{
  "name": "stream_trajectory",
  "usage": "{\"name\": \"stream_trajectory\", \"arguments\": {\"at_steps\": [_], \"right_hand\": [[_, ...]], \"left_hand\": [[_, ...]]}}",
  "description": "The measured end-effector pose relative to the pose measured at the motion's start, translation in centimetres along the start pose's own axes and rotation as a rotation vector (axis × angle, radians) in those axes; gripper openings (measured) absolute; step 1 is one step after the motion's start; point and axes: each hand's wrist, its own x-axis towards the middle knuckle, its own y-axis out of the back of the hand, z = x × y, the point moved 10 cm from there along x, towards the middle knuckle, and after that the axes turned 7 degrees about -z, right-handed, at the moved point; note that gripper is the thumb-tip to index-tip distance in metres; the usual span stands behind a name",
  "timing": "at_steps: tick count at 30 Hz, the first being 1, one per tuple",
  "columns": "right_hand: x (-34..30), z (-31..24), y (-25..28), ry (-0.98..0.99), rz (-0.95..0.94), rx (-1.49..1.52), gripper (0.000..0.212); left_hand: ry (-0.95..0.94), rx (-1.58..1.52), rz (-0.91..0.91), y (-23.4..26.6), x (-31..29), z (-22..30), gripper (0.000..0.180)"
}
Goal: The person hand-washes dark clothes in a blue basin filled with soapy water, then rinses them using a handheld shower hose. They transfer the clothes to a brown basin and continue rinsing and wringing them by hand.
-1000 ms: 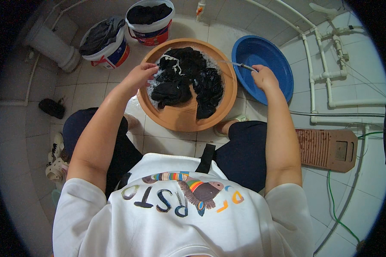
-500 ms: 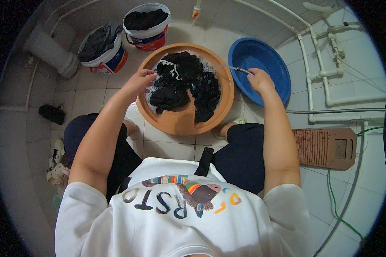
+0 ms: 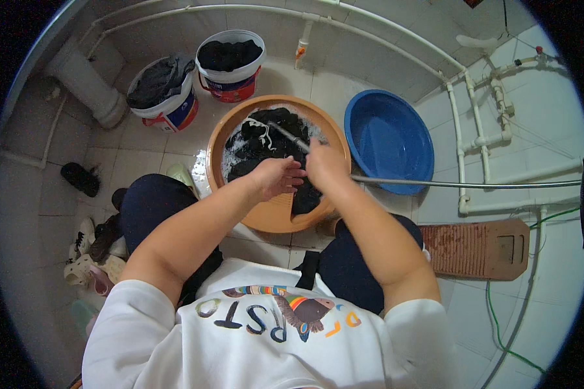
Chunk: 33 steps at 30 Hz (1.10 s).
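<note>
My right hand point(image 3: 326, 163) is closed around the end of a metal shower hose point(image 3: 461, 184), above the orange basin point(image 3: 219, 149). The hose's end points up and left over wet black clothes point(image 3: 272, 148) lying in suds, with a white drawstring on top. Beside it, my left hand point(image 3: 279, 176) hovers over the near part of the basin, fingers loosely stretched and nothing in them. Its fingertips come close to my right hand. A ridged washboard part point(image 3: 266, 211) of the basin shows below my left hand; my hands and forearms hide some of the clothes.
A blue basin point(image 3: 389, 142) stands to the right. Two white buckets point(image 3: 175, 104) of dark clothes are at the far left. A brown washboard point(image 3: 461, 249) lies on the right, near white pipes point(image 3: 461, 129) and a green hose point(image 3: 499, 324). Shoes point(image 3: 84, 269) lie left.
My right hand has brought the hose from beside the blue basin leftward over the orange basin. My left hand has moved right, from the basin's left rim toward my right hand. The view has shifted slightly.
</note>
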Motion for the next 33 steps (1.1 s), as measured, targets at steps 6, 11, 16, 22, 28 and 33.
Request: {"name": "stream_trajectory", "arguments": {"at_steps": [6, 11, 16, 22, 28, 33], "right_hand": [[-0.6, -4.2, -2.9, 0.152, -0.037, -0.106, 0.053], [-0.9, -3.7, -1.7, 0.162, -0.093, -0.026, 0.051], [-2.9, 1.5, 10.8, 0.149, 0.173, 0.358, 0.037], [-6.7, 14.3, 9.9, -0.096, -0.152, 0.759, 0.027], [-5.8, 24.3, 0.6, -0.237, -0.338, 0.077, 0.037], [0.6, 37.3, -13.8, -0.289, -0.324, -0.005, 0.058]], "left_hand": [[-0.036, -0.122, 0.027, 2.0, 3.3, -0.1, 0.029], [-0.039, -0.169, 0.113, 3.2, 4.3, -0.2, 0.022], [-0.016, -0.239, 0.197, 3.3, 3.0, -0.3, 0.018], [-0.040, -0.300, 0.294, 3.5, 2.4, 1.8, 0.016], [-0.044, -0.416, 0.321, 4.2, 3.2, 3.7, 0.018], [-0.003, -0.459, 0.321, 3.2, 5.0, 3.5, 0.019]]}}
